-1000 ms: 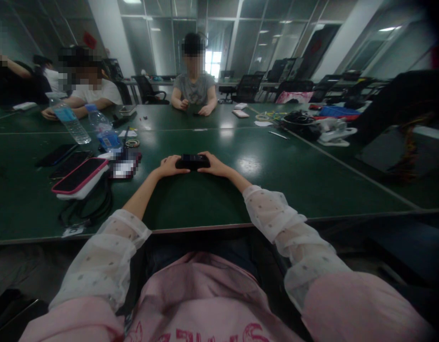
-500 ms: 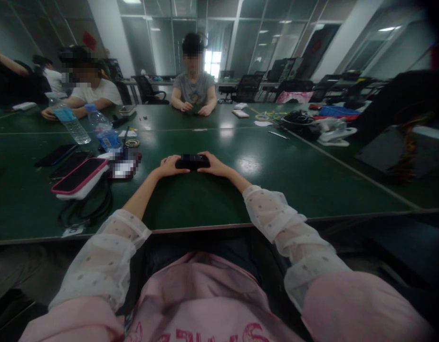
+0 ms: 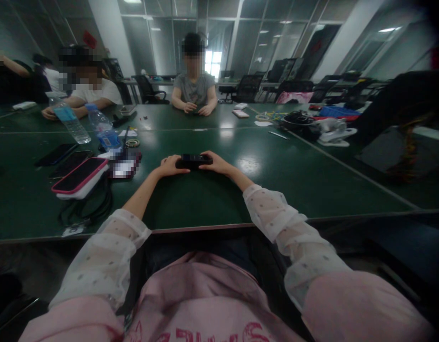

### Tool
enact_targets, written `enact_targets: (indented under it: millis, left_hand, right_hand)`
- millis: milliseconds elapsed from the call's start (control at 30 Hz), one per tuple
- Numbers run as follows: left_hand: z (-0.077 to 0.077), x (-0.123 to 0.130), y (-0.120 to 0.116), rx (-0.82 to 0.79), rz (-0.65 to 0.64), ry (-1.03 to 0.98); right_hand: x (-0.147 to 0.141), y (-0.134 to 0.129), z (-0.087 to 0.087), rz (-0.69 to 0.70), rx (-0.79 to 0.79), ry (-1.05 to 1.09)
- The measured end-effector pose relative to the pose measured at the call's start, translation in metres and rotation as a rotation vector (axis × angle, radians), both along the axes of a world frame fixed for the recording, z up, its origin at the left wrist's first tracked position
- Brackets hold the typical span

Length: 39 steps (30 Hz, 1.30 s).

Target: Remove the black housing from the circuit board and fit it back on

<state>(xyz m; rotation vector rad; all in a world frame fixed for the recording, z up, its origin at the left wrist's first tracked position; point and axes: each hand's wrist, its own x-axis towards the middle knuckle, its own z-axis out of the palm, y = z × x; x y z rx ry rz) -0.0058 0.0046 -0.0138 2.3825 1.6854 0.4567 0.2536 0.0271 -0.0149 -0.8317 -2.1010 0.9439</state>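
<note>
A small black box-shaped device [image 3: 194, 162] with a glossy top is on or just over the green table [image 3: 201, 204]; what kind it is I cannot make out. My left hand [image 3: 170, 165] grips its left end, thumb along the near side and fingers behind. On the opposite end, my right hand [image 3: 215, 163] is closed in the same way, its thumb on the near face. The fingertips behind the device are partly hidden.
Left of my hands lie a pink-cased phone [image 3: 80, 175], dark phones [image 3: 55, 155], a black cable [image 3: 104, 202] and two water bottles [image 3: 104, 130]. Across the table sits a person in grey [image 3: 194, 88]. Cables [image 3: 300, 118] and a white device [image 3: 335, 132] lie at right.
My right hand has slid very slightly to the right along the device, whose right end shows a little more. The left hand has stayed in place.
</note>
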Motion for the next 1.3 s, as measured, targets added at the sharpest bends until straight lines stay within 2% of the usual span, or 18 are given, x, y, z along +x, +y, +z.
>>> enact_targets:
  millis: [1033, 1300]
  left_hand:
    - [-0.0015, -0.0001, -0.0001, -0.011, 0.022, -0.026]
    - [-0.0021, -0.0008, 0.0014, 0.004, -0.009, -0.009]
  right_hand:
    - [-0.0018, -0.0022, 0.0004, -0.058, -0.045, 0.110]
    - [-0.0019, 0.0012, 0.0009, -0.059, -0.061, 0.163]
